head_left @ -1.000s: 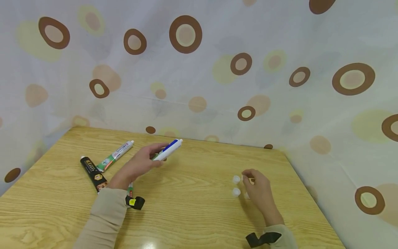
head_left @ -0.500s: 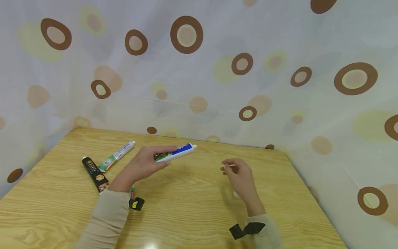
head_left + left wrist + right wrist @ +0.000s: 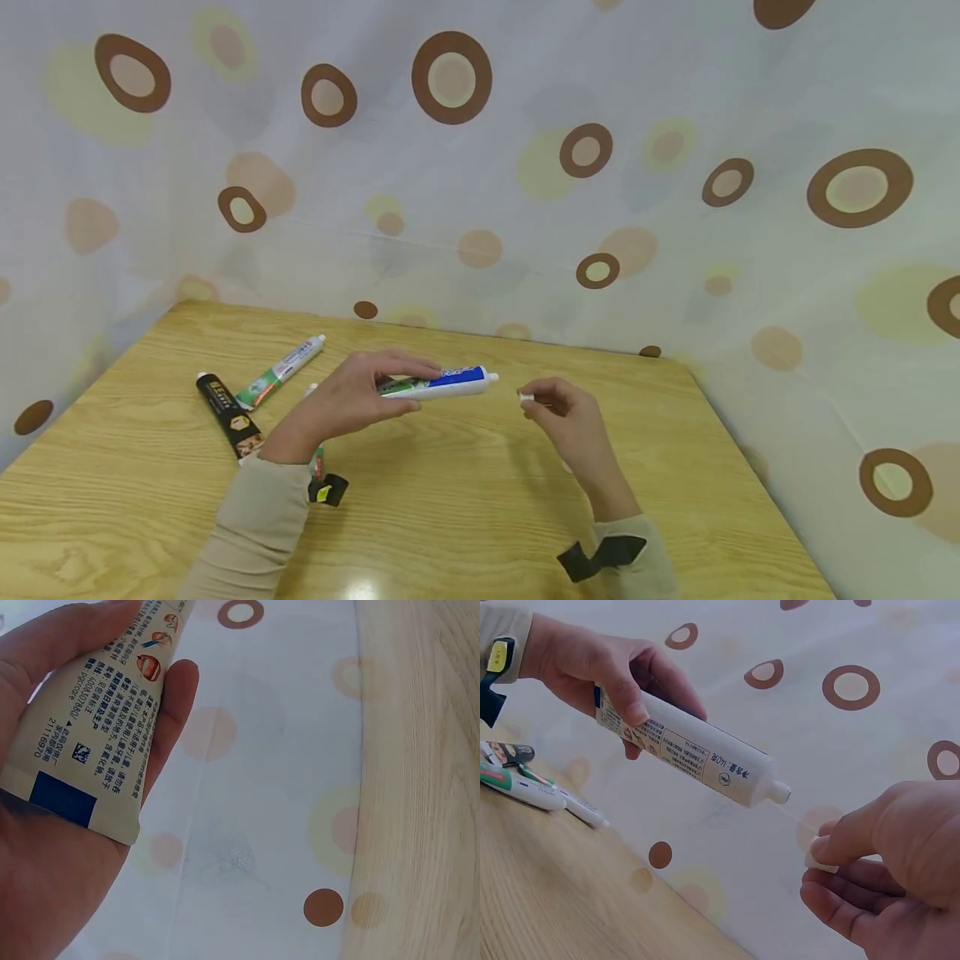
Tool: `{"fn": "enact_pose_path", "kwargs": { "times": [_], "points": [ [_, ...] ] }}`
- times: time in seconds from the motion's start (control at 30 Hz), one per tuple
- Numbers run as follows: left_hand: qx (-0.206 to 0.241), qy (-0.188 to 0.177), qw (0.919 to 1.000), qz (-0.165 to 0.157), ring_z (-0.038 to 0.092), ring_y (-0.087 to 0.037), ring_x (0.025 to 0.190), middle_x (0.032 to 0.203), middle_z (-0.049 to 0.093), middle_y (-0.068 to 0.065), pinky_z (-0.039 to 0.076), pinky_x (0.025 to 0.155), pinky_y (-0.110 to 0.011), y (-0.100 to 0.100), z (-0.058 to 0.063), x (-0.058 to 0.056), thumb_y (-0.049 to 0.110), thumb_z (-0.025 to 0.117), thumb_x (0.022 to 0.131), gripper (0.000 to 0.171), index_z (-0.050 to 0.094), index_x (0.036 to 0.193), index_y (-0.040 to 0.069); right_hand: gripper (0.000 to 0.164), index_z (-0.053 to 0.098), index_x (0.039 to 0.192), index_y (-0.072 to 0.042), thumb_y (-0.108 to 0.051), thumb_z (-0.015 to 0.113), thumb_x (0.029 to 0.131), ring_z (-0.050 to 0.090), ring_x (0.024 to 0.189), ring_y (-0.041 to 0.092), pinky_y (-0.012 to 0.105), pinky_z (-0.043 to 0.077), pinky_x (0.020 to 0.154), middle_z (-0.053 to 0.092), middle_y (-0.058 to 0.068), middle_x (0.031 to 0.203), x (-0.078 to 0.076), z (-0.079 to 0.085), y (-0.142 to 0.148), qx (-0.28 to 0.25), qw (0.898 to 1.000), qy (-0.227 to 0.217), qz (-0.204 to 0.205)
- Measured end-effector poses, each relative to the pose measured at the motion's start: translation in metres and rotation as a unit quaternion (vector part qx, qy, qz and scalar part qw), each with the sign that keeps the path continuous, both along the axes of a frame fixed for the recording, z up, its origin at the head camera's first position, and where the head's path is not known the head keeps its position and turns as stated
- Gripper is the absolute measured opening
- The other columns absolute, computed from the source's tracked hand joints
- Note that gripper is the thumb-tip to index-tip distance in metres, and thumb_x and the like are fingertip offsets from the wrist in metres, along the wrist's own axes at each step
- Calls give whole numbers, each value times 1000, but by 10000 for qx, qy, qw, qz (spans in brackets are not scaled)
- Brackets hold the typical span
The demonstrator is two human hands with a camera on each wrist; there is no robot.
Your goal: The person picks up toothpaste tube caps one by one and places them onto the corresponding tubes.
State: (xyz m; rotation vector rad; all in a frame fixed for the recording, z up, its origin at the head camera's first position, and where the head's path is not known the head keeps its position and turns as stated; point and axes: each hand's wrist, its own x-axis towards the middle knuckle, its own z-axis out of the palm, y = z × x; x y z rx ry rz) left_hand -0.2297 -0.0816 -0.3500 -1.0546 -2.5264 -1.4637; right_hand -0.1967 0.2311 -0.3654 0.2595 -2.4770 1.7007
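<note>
4 tubes (image 3: 457, 383) (1 held); 1 pinched cap (image 3: 527, 399)

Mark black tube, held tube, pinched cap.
Black tube (image 3: 227, 414), head view: printed body, about mid-length.
Held tube (image 3: 696, 747), right wrist view: white side, about mid-length.
Pinched cap (image 3: 820, 863), right wrist view: its exposed side.

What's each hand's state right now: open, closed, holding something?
Left hand: holding a tube.
Right hand: pinching a white cap.
</note>
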Motion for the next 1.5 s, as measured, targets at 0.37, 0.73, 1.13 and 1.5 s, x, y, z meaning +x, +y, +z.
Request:
{"fn": "enact_pose_path", "kwargs": {
  "times": [0.37, 0.73, 1.13, 1.5],
  "points": [
    [196, -297, 9990, -261, 67, -14, 102, 125, 70, 7, 55, 77, -28, 5, -1, 3, 18, 79, 85, 33, 75, 116, 28, 26, 67, 120, 1, -10, 65, 96, 70, 94, 15, 29, 56, 90, 68, 20, 110, 8, 3, -1, -701, 9966, -44, 422],
    [290, -536, 9976, -317, 66, -17, 90, 120, 72, 7, 54, 71, -28, 10, -5, 0, 20, 81, 84, 31, 76, 113, 30, 27, 68, 118, 1, -14, 67, 95, 70, 100, 16, 30, 54, 95, 67, 14, 117, 7, 3, -2, -775, 9956, -56, 529],
    [313, -729, 9955, -524, 65, -24, 95, 123, 70, 5, 54, 73, -28, 10, -11, -2, 16, 77, 87, 32, 74, 116, 28, 28, 67, 116, 5, -13, 68, 94, 68, 101, 15, 30, 54, 93, 65, 21, 119, 5, 3, -4, -846, 9941, 49, 672],
    [374, -690, 9948, -643, 66, -17, 99, 126, 69, 4, 54, 79, -28, 9, -11, -1, 19, 76, 89, 30, 74, 118, 25, 24, 68, 112, 1, -15, 69, 93, 68, 100, 17, 27, 55, 90, 67, 15, 115, 5, 2, -4, -526, 9973, -48, 515]
  ]
}}
